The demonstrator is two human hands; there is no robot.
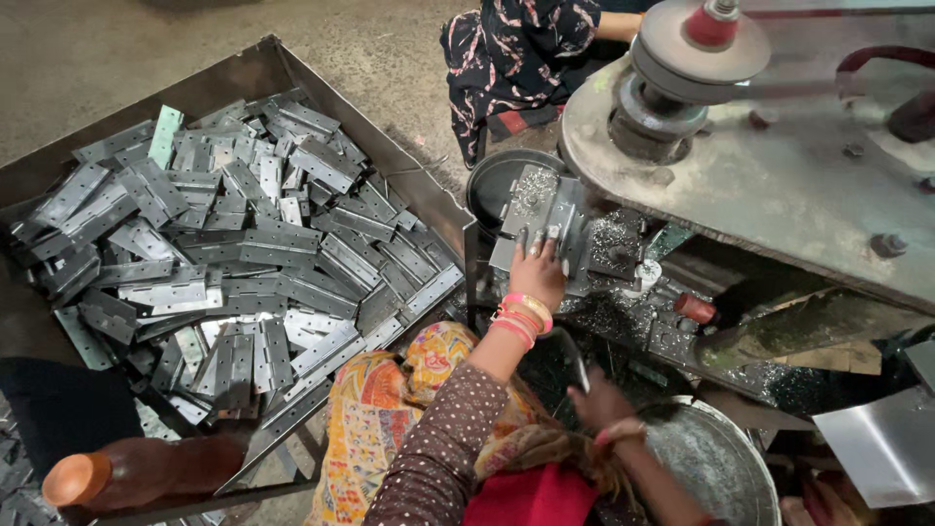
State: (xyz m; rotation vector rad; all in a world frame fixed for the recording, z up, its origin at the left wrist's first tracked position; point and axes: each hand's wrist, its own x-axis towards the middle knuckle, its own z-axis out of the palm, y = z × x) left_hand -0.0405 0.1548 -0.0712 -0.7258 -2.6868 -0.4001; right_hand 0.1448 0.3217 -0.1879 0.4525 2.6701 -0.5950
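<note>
left hand (538,273): frame centre, fingers spread flat on a grey metal hinge plate (545,216) lying on the machine bed (623,244) | right hand (596,397): lower centre, well below the plate, seemingly curled on a dark handle (573,353), blurred | tray of hinge plates (234,234): left of frame

we see no labels, signs or screens here, and no printed packaging of any kind. the nearest thing to a package is a brown plastic bottle (136,474) with an orange cap, lying on its side at the lower left, just beside the near edge of the metal tray (292,73); whether it carries a label we cannot tell.
</note>
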